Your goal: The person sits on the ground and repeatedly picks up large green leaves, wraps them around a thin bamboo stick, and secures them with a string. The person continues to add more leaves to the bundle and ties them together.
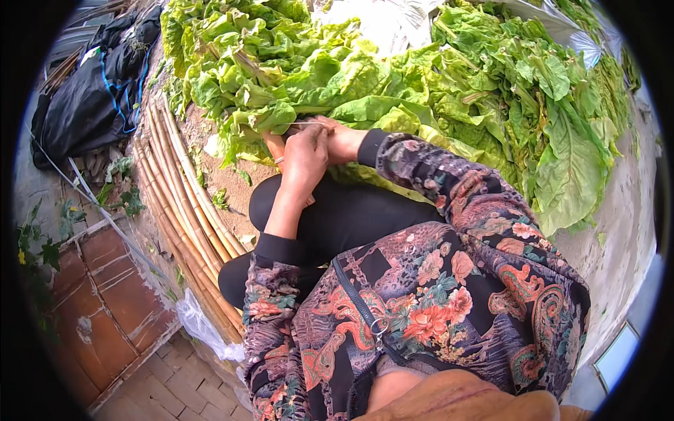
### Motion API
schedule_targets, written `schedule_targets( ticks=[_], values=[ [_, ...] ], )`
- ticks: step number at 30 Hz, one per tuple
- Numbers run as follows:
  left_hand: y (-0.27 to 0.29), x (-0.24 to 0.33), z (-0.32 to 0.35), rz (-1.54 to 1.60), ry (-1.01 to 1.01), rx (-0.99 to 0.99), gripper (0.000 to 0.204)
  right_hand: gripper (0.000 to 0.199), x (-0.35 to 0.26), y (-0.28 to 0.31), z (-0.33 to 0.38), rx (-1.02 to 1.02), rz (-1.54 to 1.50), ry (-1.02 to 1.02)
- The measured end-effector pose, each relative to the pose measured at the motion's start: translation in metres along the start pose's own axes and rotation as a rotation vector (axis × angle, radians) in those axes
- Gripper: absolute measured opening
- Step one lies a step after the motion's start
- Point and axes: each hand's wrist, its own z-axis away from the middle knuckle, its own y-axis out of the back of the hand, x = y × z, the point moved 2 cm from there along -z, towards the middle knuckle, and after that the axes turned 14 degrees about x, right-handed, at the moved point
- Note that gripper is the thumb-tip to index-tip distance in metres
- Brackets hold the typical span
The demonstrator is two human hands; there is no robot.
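My left hand (305, 160) is closed, its fingertips pinched together against my right hand (342, 142). A thin white string (300, 123) runs taut from the leaves to the pinched fingers. My right hand's fingers are bent and partly hidden behind the left, so what they grip does not show fully. Under my left hand passes an orange-brown stick (273, 145), slanting over my dark-trousered knees, with a pale band around it. Large green leaves (337, 81), some yellowing, are heaped just beyond both hands and touch the fingers.
Long bamboo poles (184, 210) lie in a bundle at the left. Farther left are a black bag (91, 98) with blue cord and a rusty brown panel (105, 295). Clear plastic (203, 326) sits by the poles' near end. White sheeting (382, 24) lies behind the leaves.
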Motion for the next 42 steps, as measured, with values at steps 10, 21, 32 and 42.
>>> schedule_targets(
  ticks=[10,21,32,42],
  values=[
    [0.008,-0.004,0.005,-0.231,0.082,-0.050,0.016,0.030,0.198,0.279,0.321,0.895,1.051,-0.827],
    [-0.001,-0.014,-0.007,-0.352,-0.020,-0.055,0.020,0.027,0.212,0.246,0.308,0.035,1.094,-0.939],
    [0.002,-0.030,-0.006,-0.350,0.049,-0.097,0.024,0.015,0.068,0.408,0.397,0.482,1.593,-0.973],
    [0.003,-0.027,-0.012,-0.366,0.037,-0.048,0.024,0.036,0.117,0.345,0.423,0.259,1.289,-0.971]
  ],
)
